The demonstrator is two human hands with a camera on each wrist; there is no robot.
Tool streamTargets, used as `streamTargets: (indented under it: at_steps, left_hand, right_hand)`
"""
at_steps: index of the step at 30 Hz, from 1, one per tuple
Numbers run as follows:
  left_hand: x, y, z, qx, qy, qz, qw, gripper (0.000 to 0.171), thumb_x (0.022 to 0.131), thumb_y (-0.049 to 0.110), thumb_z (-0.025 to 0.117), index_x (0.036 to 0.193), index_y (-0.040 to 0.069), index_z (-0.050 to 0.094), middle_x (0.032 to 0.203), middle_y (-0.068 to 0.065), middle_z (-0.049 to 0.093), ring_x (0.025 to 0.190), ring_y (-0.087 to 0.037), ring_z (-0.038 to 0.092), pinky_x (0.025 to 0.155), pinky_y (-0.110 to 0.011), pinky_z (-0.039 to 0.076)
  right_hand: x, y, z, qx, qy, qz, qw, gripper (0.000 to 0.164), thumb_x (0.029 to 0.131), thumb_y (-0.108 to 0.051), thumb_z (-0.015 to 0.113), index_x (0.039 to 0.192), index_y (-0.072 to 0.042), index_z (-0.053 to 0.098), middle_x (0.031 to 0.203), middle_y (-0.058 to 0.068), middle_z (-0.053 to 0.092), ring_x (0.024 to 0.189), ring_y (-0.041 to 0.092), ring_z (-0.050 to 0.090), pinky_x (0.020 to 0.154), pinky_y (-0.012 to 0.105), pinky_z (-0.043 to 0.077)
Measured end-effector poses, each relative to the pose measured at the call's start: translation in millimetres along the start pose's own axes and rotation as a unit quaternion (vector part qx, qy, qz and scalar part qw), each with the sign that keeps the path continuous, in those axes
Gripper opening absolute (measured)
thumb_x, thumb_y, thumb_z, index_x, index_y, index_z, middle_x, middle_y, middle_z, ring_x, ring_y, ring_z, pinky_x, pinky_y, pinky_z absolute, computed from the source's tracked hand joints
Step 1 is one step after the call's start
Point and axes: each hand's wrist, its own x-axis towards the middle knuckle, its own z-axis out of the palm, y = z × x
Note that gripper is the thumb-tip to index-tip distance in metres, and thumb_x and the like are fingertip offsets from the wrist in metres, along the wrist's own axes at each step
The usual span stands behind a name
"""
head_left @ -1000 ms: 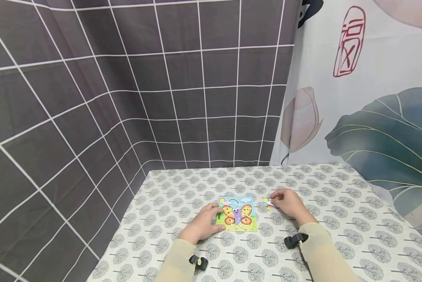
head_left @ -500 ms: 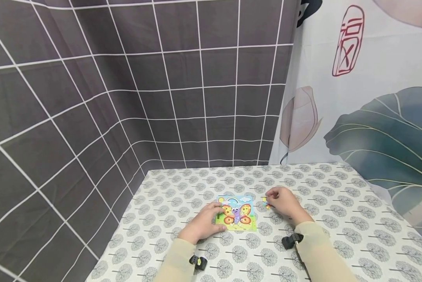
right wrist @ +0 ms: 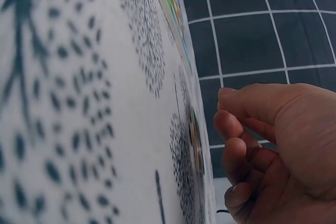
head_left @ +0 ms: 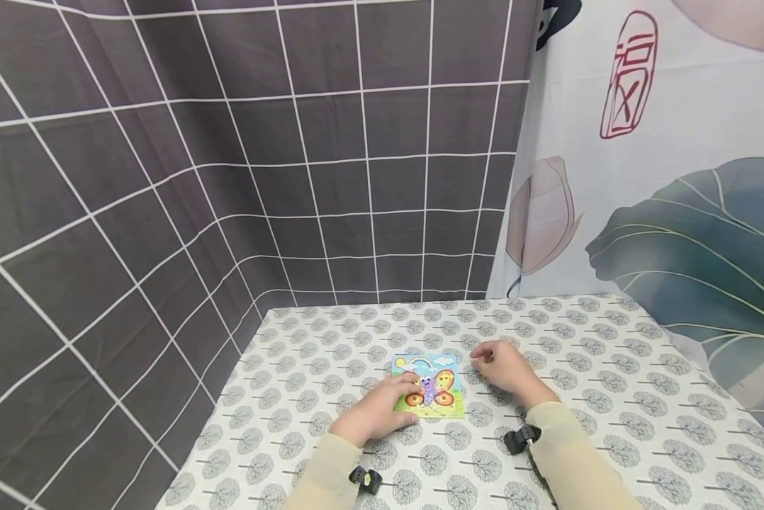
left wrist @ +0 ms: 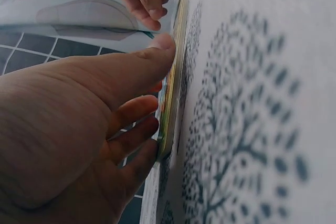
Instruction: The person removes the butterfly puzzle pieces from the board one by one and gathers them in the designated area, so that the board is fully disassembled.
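Observation:
A square butterfly puzzle board (head_left: 428, 388) lies flat on the table. My left hand (head_left: 382, 407) reaches over its left side, relaxed fingers covering part of the butterfly's left wing and thumb near the front edge. In the left wrist view the fingers (left wrist: 137, 129) of that hand are right at the board's edge. To the right of the board, my right hand (head_left: 504, 368) hovers low with loosely curled fingers and nothing visible between them. Under it a small puzzle piece (right wrist: 196, 142) lies on the cloth, mostly hidden by the hand in the head view.
A white cloth with grey tree prints (head_left: 331, 333) covers the table. Behind and to the left hangs a dark grid curtain (head_left: 331, 177); a white curtain with leaf prints (head_left: 707, 262) hangs on the right. Black straps with small boxes (head_left: 365, 480) sit on both wrists.
My left hand has slid to the right, farther over the board. My right hand has shifted left, now covering most of the loose pieces beside the board.

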Motion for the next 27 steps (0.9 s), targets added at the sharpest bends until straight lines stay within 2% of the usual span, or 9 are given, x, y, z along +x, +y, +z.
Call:
streamTargets:
  at_steps: [9, 20, 27]
  left_hand:
    - [2.5, -3.7, 4.3, 0.042, -0.01, 0.003, 0.9991, 0.062, 0.095, 0.035, 0.076, 0.152, 0.02, 0.057, 0.166, 0.002, 0.04, 0.153, -0.029, 0.035, 0.124, -0.054, 0.031]
    - [2.3, -3.1, 3.6, 0.046, -0.003, 0.007, 0.9989, 0.058, 0.097, 0.032, 0.074, 0.151, 0.022, 0.057, 0.164, 0.0, 0.043, 0.152, -0.03, 0.037, 0.124, -0.053, 0.033]
    - [1.9, -3.7, 3.2, 0.044, -0.003, 0.01, 0.999, 0.056, 0.097, 0.03, 0.075, 0.15, 0.022, 0.058, 0.163, -0.001, 0.045, 0.151, -0.029, 0.038, 0.123, -0.052, 0.034]
  right_hand:
    - [1.9, -10.2, 9.9, -0.009, -0.014, -0.012, 1.0, 0.012, 0.091, -0.014, 0.076, 0.104, -0.012, 0.077, 0.084, -0.001, 0.064, 0.072, 0.017, 0.058, 0.066, 0.033, 0.052]
    - [11.7, -27.5, 20.0, -0.048, -0.032, -0.032, 0.998, 0.008, 0.09, -0.012, 0.077, 0.097, -0.015, 0.077, 0.081, -0.004, 0.062, 0.074, 0.015, 0.056, 0.07, 0.034, 0.051]
    - [18.8, -33.0, 23.7, -0.076, -0.049, -0.067, 0.994, 0.007, 0.089, -0.011, 0.079, 0.095, -0.015, 0.077, 0.078, -0.005, 0.061, 0.071, 0.013, 0.056, 0.071, 0.033, 0.051]
